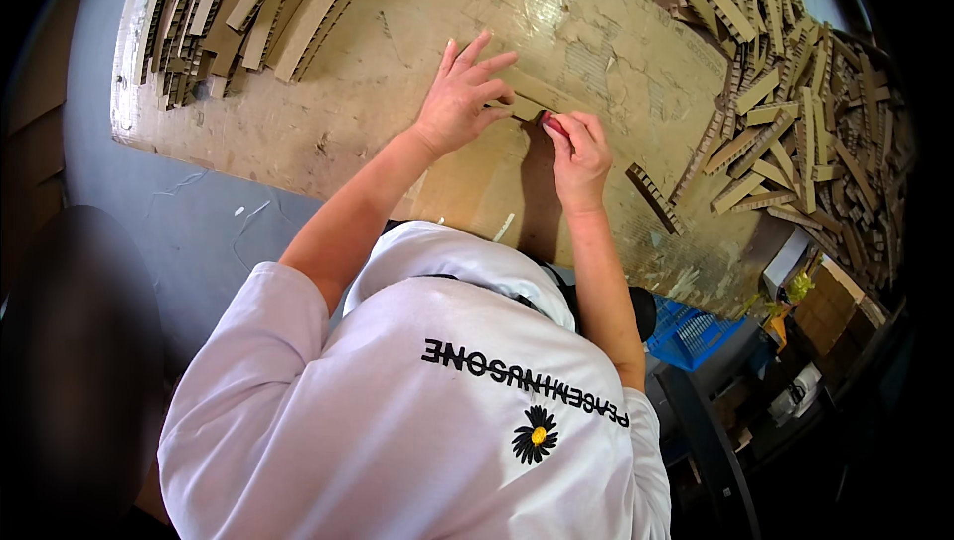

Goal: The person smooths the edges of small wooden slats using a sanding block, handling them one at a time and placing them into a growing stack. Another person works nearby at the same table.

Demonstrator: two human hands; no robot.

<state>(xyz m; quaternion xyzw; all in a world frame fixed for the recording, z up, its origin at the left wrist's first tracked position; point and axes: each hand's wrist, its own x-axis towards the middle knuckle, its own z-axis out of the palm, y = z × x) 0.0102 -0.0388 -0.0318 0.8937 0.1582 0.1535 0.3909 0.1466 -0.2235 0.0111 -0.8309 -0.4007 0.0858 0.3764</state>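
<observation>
On the cardboard-covered table, a short tan cardboard strip (526, 107) lies between my two hands. My left hand (459, 101) has its thumb and index finger closed at the strip's left end, while its other fingers are raised and spread. Wrapped in the fingers of my right hand (583, 156) is a small red-handled tool (555, 125), held against the strip's right end. The tool's tip is too small to make out, so its exact kind is unclear.
Long honeycomb cardboard strips (323, 13) lie side by side at the far left. A large heap of cut cardboard pieces (795, 133) covers the right side. One loose strip (652, 198) sits right of my right hand. Below the table edge is a blue plastic crate (691, 333).
</observation>
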